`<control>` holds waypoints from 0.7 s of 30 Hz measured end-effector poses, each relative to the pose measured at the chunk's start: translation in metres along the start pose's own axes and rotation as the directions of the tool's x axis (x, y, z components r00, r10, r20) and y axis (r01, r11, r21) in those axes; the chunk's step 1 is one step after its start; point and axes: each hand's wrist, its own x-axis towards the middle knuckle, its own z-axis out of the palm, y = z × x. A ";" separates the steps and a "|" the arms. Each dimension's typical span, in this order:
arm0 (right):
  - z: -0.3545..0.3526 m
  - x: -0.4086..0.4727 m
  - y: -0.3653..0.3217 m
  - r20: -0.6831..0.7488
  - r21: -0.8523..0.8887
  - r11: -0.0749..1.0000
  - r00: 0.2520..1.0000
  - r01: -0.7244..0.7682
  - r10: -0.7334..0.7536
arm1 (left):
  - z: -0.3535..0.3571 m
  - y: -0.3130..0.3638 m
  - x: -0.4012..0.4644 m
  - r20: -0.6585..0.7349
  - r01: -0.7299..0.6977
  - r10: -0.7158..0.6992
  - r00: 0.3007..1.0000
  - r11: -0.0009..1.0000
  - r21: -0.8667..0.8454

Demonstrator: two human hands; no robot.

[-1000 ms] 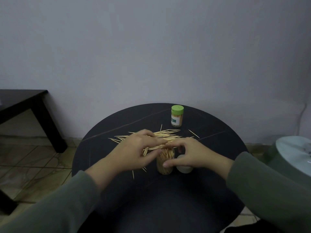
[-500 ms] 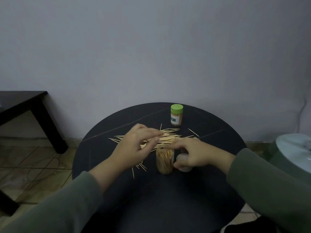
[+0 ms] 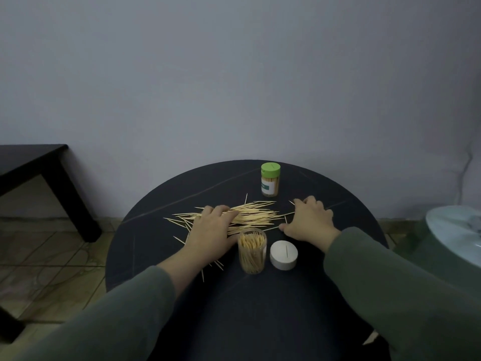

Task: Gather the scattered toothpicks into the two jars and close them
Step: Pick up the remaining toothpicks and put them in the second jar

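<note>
Hands flat and unclenched on desk (image 3: 156,256): left hand (image 3: 210,230) pressing toothpicks (image 3: 255,214), right hand (image 3: 309,220) beside them, behind open jar (image 3: 252,250) and lid (image 3: 283,255).

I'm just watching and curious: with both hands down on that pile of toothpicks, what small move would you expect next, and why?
Probably the left hand and right hand sweep toward each other to bunch the loose toothpicks. Both lie flat at opposite ends of the pile, holding nothing, and the open jar beside its white lid looks ready for more.
</note>
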 end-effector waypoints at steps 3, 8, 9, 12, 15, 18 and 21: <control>-0.002 0.001 -0.005 -0.025 -0.035 0.998 0.998 -0.052 0.051 | 0.000 -0.004 0.008 -0.019 0.033 -0.032 0.999 0.999 0.006; -0.003 -0.002 -0.022 0.045 -0.198 0.980 0.999 -0.001 0.011 | 0.000 -0.005 0.020 -0.023 0.045 -0.045 0.999 0.999 0.000; -0.003 -0.003 -0.025 0.038 -0.203 0.979 0.999 0.023 -0.015 | 0.000 -0.004 0.022 -0.021 0.044 -0.043 0.999 0.999 0.002; -0.002 -0.002 -0.028 0.002 -0.212 0.974 0.997 0.078 -0.079 | 0.000 -0.003 0.030 -0.018 0.036 -0.036 0.999 0.999 0.004; 0.001 0.003 -0.023 -0.062 -0.200 0.970 0.986 0.138 -0.153 | 0.001 -0.002 0.036 -0.013 0.028 -0.028 1.000 1.000 0.003; 0.003 0.009 -0.014 -0.133 -0.114 0.979 0.974 0.170 -0.184 | 0.004 -0.001 0.040 0.032 0.013 -0.014 0.999 0.999 0.030; 0.004 0.012 -0.011 -0.102 -0.059 0.995 0.991 0.075 -0.081 | 0.007 -0.002 0.041 0.083 0.019 -0.020 0.996 1.000 0.006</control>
